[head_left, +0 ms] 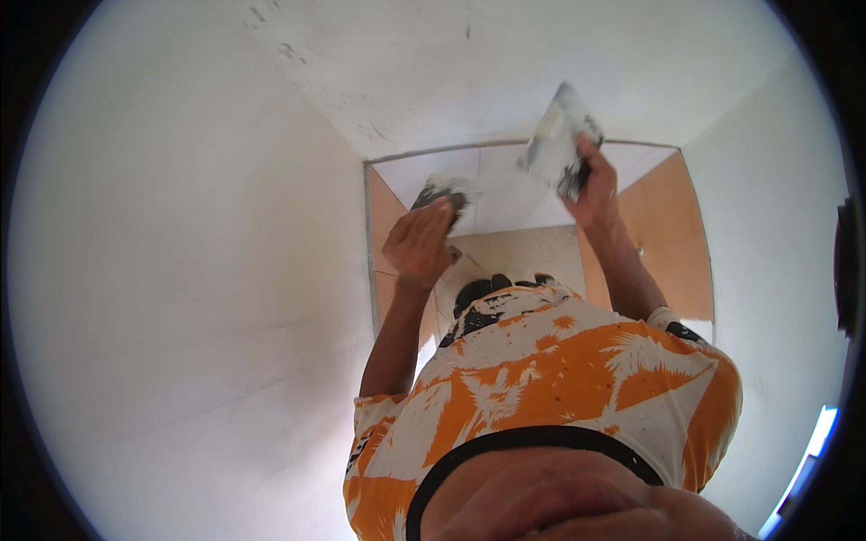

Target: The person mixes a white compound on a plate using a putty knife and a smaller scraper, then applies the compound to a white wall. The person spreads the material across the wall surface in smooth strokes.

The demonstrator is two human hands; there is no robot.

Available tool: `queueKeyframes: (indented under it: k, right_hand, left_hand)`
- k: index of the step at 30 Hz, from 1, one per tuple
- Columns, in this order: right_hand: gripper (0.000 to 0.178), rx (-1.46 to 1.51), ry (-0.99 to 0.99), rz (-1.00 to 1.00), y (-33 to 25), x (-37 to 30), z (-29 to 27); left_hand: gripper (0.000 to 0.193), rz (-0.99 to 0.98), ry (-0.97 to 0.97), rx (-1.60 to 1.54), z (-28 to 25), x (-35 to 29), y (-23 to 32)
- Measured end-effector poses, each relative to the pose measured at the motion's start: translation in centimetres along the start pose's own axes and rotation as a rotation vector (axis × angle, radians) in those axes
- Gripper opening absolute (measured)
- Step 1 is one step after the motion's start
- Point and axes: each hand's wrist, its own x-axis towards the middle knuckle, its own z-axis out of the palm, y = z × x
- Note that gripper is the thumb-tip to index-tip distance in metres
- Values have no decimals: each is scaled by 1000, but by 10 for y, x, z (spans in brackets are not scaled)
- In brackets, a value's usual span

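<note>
My right hand [597,189] is raised and closed round the dark grip of a wide putty knife [552,137]. Its broad pale blade is smeared with whitish filler and tilts up toward the white surface above. Lower and to the left, my left hand [419,245] is closed on a smaller flat scraper [444,191], dark with whitish smears; its handle is hidden by the fingers. The two tools are apart. Both are slightly blurred.
White walls [180,270] stand close on the left and right. Ahead is a thin-framed recess with orange-brown panels [663,225] and white panels. Dark scuffs [289,52] mark the surface at upper left. A dark object [846,270] is at the right edge.
</note>
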Motion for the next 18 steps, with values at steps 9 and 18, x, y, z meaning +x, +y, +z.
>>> queueKeyframes:
  k: [9,18]
  right_hand:
    - [40,44,300,94,93,122,-225]
    - [28,62,579,94,142,189,-235]
  left_hand:
    - [22,-809,57,-18,-42,-151,3]
    - [32,-1003,94,19,-58,-165,26]
